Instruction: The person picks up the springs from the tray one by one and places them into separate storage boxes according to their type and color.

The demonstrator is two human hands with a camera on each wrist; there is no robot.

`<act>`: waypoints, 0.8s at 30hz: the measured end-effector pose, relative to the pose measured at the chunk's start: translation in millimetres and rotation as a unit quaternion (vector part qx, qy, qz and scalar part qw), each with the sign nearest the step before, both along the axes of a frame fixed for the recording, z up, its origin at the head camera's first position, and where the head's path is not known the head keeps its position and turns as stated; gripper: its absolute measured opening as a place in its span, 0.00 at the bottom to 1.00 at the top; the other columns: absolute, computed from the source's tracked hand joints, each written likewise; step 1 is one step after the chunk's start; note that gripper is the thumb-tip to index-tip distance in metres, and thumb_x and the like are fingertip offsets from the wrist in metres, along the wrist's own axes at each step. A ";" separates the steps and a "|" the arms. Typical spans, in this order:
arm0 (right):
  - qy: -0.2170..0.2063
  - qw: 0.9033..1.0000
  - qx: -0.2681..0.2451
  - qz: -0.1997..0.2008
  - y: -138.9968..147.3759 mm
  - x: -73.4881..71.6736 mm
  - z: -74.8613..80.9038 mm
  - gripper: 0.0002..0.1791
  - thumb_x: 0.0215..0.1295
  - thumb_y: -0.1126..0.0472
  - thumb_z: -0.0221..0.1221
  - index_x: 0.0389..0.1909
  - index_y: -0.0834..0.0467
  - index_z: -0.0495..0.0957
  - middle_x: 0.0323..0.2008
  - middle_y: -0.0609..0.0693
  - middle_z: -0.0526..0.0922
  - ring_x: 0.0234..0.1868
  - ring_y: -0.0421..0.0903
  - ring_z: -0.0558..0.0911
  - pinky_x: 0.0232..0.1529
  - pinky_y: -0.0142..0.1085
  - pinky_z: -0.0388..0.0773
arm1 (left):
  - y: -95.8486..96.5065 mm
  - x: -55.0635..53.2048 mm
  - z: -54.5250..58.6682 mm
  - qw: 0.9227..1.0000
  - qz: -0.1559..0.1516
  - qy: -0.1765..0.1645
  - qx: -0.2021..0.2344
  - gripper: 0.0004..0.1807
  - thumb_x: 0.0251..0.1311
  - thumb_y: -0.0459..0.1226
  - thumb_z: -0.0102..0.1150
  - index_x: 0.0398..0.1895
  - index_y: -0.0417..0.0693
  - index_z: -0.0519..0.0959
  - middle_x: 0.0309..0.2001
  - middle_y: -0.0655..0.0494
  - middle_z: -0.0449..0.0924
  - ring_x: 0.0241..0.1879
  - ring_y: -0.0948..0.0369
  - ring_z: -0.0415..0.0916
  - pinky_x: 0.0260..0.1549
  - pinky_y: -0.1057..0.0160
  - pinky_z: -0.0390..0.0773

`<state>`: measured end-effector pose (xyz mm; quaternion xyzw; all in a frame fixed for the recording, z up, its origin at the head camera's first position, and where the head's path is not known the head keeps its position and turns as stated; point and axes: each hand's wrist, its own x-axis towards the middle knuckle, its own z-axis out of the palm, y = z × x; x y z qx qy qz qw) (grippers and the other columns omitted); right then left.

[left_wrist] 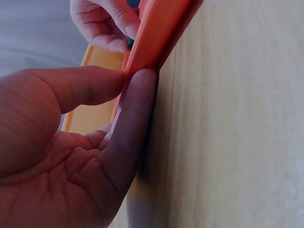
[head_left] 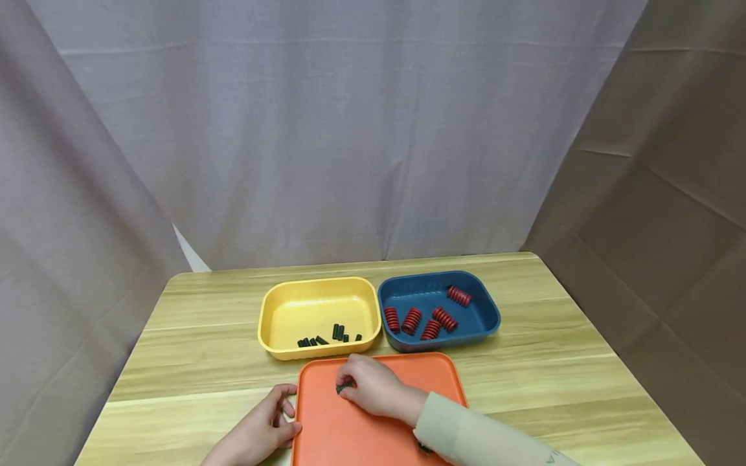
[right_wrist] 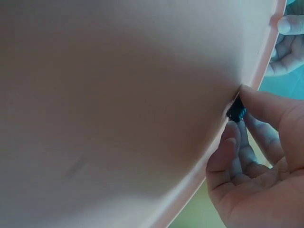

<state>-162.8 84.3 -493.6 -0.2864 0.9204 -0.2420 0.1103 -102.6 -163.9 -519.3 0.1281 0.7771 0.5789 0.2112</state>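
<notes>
An orange tray [head_left: 373, 446] lies at the front of the table. My left hand [head_left: 260, 424] pinches its left rim, the thumb and a finger meeting at the edge in the left wrist view. Over the tray's far part, my right hand [head_left: 373, 387] pinches a small dark green spring [head_left: 344, 387] between thumb and fingertips. In the right wrist view the spring [right_wrist: 236, 110] is close to the tray surface; whether it touches cannot be told. Another small dark piece [head_left: 424, 447] sits partly hidden by the right sleeve.
Behind the tray stands a yellow bin [head_left: 315, 304] with several small dark springs [head_left: 338, 332] near its front wall. Right beside it, a blue bin [head_left: 416, 301] holds several larger red springs [head_left: 445, 319]. Grey curtains [head_left: 350, 129] surround the wooden table [head_left: 553, 362].
</notes>
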 end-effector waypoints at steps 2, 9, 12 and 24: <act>-0.004 1.000 -0.001 -0.009 1.5 0.4 -0.3 0.05 0.59 0.57 0.68 0.30 0.45 0.81 0.27 0.36 0.71 0.29 0.32 0.70 0.31 0.28 0.70 | -0.6 -0.1 0.2 1.000 0.002 -0.003 -0.005 0.30 0.60 0.29 0.62 0.62 0.33 0.59 0.39 0.47 0.65 0.28 0.62 0.71 0.25 0.64 0.80; -0.011 1.000 0.001 -0.021 2.2 0.3 0.3 0.10 0.59 0.55 0.68 0.23 0.45 0.75 0.25 0.37 0.70 0.26 0.33 0.70 0.27 0.28 0.70 | -2.0 -2.9 0.9 1.000 0.006 -0.016 -0.009 0.32 0.59 0.31 0.64 0.62 0.33 0.59 0.38 0.48 0.65 0.29 0.60 0.69 0.24 0.64 0.79; -0.016 1.000 0.002 -0.026 1.8 1.5 0.0 0.11 0.58 0.55 0.68 0.23 0.45 0.75 0.24 0.37 0.69 0.25 0.32 0.70 0.27 0.28 0.70 | -2.0 -3.1 1.4 1.000 0.002 -0.028 0.004 0.32 0.59 0.30 0.64 0.62 0.33 0.58 0.38 0.47 0.65 0.29 0.59 0.70 0.24 0.63 0.80; -0.005 0.999 0.009 -0.031 3.1 3.8 -2.2 0.12 0.58 0.54 0.69 0.22 0.44 0.75 0.24 0.36 0.69 0.26 0.33 0.70 0.28 0.29 0.69 | -0.7 -2.1 1.7 0.999 0.002 -0.042 0.009 0.33 0.58 0.28 0.64 0.61 0.32 0.57 0.38 0.47 0.65 0.29 0.58 0.70 0.24 0.62 0.80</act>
